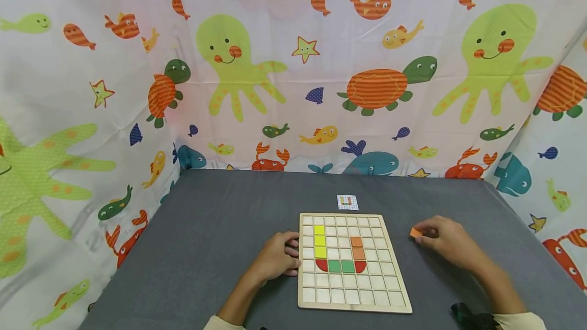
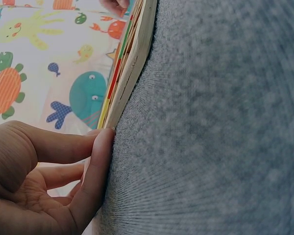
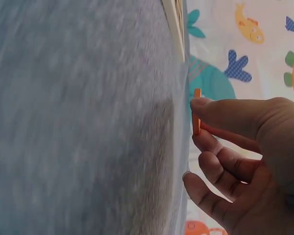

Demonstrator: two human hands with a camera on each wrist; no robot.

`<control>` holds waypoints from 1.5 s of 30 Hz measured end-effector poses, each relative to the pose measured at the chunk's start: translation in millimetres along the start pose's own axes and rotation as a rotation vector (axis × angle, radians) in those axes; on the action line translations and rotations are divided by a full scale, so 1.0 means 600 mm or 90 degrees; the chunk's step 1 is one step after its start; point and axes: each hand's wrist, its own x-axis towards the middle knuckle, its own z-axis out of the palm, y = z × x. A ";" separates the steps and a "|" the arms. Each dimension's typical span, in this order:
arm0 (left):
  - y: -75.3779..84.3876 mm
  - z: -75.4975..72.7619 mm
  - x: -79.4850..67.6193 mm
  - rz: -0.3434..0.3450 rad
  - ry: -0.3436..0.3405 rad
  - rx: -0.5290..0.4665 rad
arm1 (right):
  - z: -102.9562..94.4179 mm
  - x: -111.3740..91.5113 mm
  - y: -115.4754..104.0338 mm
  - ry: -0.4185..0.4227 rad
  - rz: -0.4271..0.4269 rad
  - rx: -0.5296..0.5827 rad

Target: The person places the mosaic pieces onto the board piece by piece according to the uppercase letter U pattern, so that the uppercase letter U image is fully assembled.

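A pale wooden grid board (image 1: 322,297) lies on the grey table, bearing a U of coloured tiles. Three yellow tiles (image 1: 320,241) form its left side, two green tiles (image 1: 341,266) its base, and two orange tiles (image 1: 357,248) its right side. Red rounded pieces (image 1: 322,265) fill both lower corners. My left hand (image 1: 276,257) holds the board's left edge, thumb and finger meeting there in the left wrist view. To the right of the board, my right hand (image 1: 447,241) pinches a loose orange square tile (image 3: 196,115) between thumb and fingertips, close over the table.
Behind the board lies a small card (image 1: 347,202) printed with a coloured U on a grid. A dark object (image 1: 472,317) shows by the right wrist. A sea-animal patterned curtain (image 1: 293,90) rises behind and beside the grey table (image 1: 206,248).
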 end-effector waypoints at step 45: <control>0.001 -0.001 0.001 -0.012 -0.004 -0.016 | 0.067 0.081 -0.124 -0.065 -0.086 0.092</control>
